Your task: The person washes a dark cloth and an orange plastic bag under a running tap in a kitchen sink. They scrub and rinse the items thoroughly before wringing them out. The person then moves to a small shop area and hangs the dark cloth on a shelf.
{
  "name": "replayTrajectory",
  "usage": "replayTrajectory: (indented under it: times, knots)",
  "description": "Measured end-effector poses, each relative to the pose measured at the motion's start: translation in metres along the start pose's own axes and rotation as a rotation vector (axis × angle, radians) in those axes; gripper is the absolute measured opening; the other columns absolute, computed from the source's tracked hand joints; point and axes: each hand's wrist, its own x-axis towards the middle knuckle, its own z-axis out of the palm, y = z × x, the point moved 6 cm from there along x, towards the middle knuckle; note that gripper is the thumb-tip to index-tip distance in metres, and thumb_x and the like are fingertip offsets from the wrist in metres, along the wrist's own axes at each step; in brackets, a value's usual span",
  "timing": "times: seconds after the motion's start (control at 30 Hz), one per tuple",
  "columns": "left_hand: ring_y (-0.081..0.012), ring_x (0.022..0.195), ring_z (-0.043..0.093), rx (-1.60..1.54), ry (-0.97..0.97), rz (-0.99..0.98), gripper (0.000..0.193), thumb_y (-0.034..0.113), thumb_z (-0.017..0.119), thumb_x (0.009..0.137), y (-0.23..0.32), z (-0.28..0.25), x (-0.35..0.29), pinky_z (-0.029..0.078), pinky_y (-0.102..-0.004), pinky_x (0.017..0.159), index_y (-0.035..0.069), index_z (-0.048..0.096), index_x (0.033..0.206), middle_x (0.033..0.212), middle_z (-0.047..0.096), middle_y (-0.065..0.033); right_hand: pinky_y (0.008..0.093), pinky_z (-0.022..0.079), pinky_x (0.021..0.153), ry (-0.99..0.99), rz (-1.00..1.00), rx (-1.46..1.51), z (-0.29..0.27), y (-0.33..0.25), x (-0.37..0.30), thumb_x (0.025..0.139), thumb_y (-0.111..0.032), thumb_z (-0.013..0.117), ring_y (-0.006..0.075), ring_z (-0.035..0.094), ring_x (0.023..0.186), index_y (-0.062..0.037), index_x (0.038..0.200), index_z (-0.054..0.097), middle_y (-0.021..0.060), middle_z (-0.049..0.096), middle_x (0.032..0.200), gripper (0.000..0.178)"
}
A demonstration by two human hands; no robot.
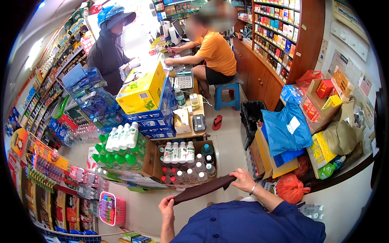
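Note:
A dark brown strip of cloth (201, 191) is stretched between my two hands in front of my blue shirt. One end is pinched in my left hand (166, 207), low in the picture. The other end, which rises a little higher, is gripped by my right hand (243, 180); a bracelet circles that wrist. The cloth sags slightly and narrows toward the left. Just beyond it stands an open cardboard box of bottles (184, 163), some white and some with red or dark caps. What kind of garment or cloth it is, I cannot tell.
Green-capped bottles (121, 156) stand left of the box. A yellow carton (142, 89) tops blue cartons by the counter, where a person in orange (219, 50) sits and a helmeted person (107, 52) stands. Bags and boxes (287, 129) pile up at right; a pink basket (112, 208) is at left.

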Motion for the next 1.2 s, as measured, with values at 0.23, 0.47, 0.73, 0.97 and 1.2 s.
replayTrajectory:
  times: [0.23,0.47,0.73,0.97,1.2]
  knots:
    - [-0.0309,0.088,0.049,0.941,-0.015,0.420,0.038,0.003,0.072,0.056,0.080,0.060,-0.012,0.042,-0.0371,0.078,0.006,0.056,0.091,0.089,0.054,-0.0117,0.0354,0.045,0.072,0.034,-0.176,-0.043,-0.001,0.008,0.071,0.067,-0.005,0.063,0.0259,0.051,0.086,-0.0076,0.083,0.061,0.0074,0.051,0.085,0.016]
    - [-0.0306,0.080,0.047,1.285,0.283,0.609,0.021,-0.003,0.064,0.058,0.115,0.095,-0.017,0.040,-0.0377,0.071,0.006,0.057,0.075,0.084,0.050,-0.0124,0.0332,0.045,0.077,-0.015,-0.427,0.213,-0.067,0.005,0.146,0.064,-0.006,0.065,0.0254,0.053,0.094,-0.0062,0.075,0.061,0.0071,0.056,0.096,0.011]
    - [-0.0234,0.097,0.052,0.814,0.180,0.389,0.016,-0.006,0.061,0.062,0.159,0.133,-0.032,0.042,-0.0327,0.079,0.000,0.061,0.077,0.107,0.055,-0.0141,0.0281,0.045,0.063,-0.505,-0.427,0.748,-0.125,0.015,0.207,0.077,-0.014,0.066,0.0178,0.059,0.069,-0.0013,0.083,0.062,0.0070,0.061,0.074,0.015]
    - [-0.0142,0.072,0.057,0.453,0.161,0.049,0.013,0.003,0.057,0.077,0.149,0.139,-0.039,0.046,-0.0276,0.069,-0.005,0.063,0.084,0.079,0.062,-0.0058,0.0238,0.044,0.063,-0.536,-0.322,0.850,-0.139,0.025,0.264,0.079,-0.017,0.064,0.0069,0.053,0.069,-0.0006,0.084,0.063,0.0023,0.060,0.072,0.017]
    - [-0.0291,0.084,0.063,-0.248,0.028,-0.246,0.024,0.006,0.054,0.083,0.054,0.212,0.011,0.056,-0.0437,0.071,-0.005,0.053,0.105,0.100,0.061,-0.0171,0.0370,0.047,0.063,-0.090,-0.464,0.536,-0.072,0.009,0.239,0.078,-0.021,0.058,0.0307,0.058,0.070,-0.0016,0.075,0.057,0.0157,0.057,0.073,0.019]
